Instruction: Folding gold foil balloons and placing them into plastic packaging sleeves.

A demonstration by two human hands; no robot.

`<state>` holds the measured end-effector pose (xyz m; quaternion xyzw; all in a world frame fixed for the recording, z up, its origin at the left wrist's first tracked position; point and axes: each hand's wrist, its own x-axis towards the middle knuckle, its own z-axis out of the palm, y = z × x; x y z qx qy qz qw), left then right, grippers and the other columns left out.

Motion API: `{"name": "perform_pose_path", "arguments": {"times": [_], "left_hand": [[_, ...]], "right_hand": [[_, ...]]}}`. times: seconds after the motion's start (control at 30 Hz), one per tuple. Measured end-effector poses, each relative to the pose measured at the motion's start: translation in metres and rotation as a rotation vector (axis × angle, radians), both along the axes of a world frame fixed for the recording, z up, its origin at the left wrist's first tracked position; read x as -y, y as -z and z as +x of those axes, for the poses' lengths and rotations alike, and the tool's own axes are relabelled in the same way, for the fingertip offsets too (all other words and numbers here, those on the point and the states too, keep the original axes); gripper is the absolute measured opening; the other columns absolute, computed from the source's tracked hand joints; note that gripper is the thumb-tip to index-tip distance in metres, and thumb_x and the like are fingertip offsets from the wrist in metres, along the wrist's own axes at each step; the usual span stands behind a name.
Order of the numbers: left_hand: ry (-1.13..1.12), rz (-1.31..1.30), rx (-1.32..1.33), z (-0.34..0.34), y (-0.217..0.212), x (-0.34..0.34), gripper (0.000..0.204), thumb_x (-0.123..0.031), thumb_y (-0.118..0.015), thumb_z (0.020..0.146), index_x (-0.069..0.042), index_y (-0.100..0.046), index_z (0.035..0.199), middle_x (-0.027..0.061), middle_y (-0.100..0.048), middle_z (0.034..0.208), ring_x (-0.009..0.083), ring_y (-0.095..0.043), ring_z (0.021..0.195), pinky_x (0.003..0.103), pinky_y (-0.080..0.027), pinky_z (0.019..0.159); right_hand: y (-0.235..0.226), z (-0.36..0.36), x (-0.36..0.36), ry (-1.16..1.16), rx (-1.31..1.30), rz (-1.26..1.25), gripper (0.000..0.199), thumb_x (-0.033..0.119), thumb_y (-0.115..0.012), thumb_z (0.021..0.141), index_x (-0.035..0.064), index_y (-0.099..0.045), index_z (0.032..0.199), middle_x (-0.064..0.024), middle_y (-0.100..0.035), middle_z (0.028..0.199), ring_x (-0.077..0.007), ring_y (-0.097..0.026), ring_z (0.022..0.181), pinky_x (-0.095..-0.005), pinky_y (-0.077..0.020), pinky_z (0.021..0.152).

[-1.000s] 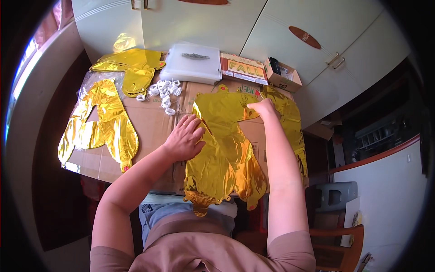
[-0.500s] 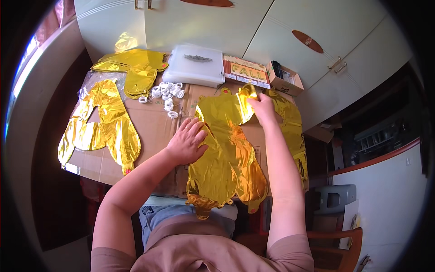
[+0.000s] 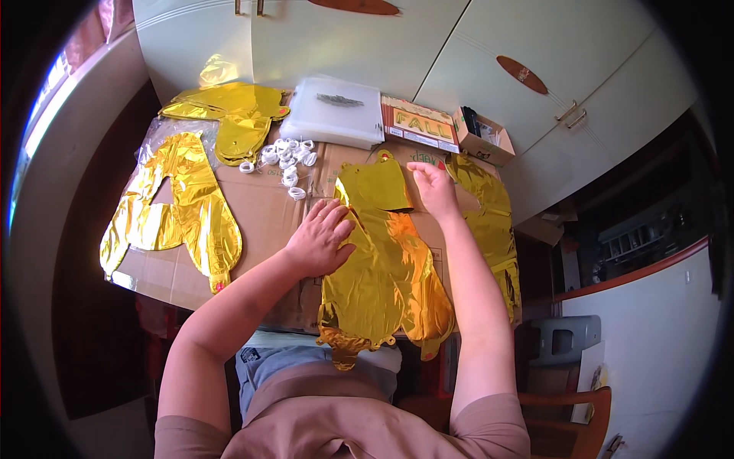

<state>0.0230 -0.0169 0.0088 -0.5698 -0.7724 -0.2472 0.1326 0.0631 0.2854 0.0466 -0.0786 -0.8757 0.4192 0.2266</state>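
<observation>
- My view centres on a gold foil piece (image 3: 367, 268), lying on the cardboard (image 3: 264, 210) right in front of the wearer, its lower tip reaching past the near edge.
- I see the left hand (image 3: 319, 239) resting palm down on its left edge, fingers straight and slightly apart.
- I have the right hand (image 3: 434, 187) just beside its upper right side, fingers curled in narrow.
- Right of that hand lies another gold foil (image 3: 493, 218).
- Farther left I get a gold foil shape with a hole (image 3: 206, 214).
- Behind: white string coils (image 3: 289, 159), a translucent box (image 3: 340, 122) and a small carton (image 3: 483, 149).
</observation>
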Motion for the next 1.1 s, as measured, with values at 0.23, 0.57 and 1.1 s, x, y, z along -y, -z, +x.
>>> {"name": "perform_pose_path", "arguments": {"times": [0.23, 0.57, 1.1], "left_hand": [[0.011, 0.007, 0.006, -0.001, 0.0, 0.0, 0.046, -0.032, -0.068, 0.085, -0.006, -0.055, 0.12, 0.0185, -0.053, 0.131, 0.0381, -0.045, 0.132, 0.053, -0.03, 0.115], [0.015, 0.019, 0.004, -0.001, 0.0, 0.001, 0.046, -0.028, -0.07, 0.084, -0.007, -0.054, 0.122, 0.0182, -0.051, 0.132, 0.0388, -0.045, 0.132, 0.053, -0.031, 0.114], [0.0, -0.004, 0.089, -0.001, -0.002, 0.002, 0.045, -0.028, -0.069, 0.086, -0.007, -0.054, 0.123, 0.0167, -0.051, 0.134, 0.0367, -0.042, 0.136, 0.049, -0.028, 0.118]], "right_hand": [[0.031, 0.015, -0.004, -0.142, 0.11, 0.543, 0.043, 0.021, -0.062, 0.095, 0.0066, -0.06, 0.135, -0.0203, -0.052, 0.146, -0.0378, -0.046, 0.138, -0.044, -0.0362, 0.116], [-0.019, 0.084, 0.027, 0.08, 0.288, 0.266, 0.042, 0.027, -0.063, 0.096, 0.0017, -0.061, 0.129, -0.0196, -0.061, 0.132, -0.0354, -0.059, 0.122, -0.041, -0.0469, 0.103], [-0.007, 0.237, 0.066, 0.175, 0.576, -0.489, 0.018, 0.014, -0.073, 0.088, -0.0023, -0.065, 0.09, 0.0002, -0.063, 0.077, -0.0049, -0.055, 0.074, -0.0268, -0.0483, 0.063]]}}
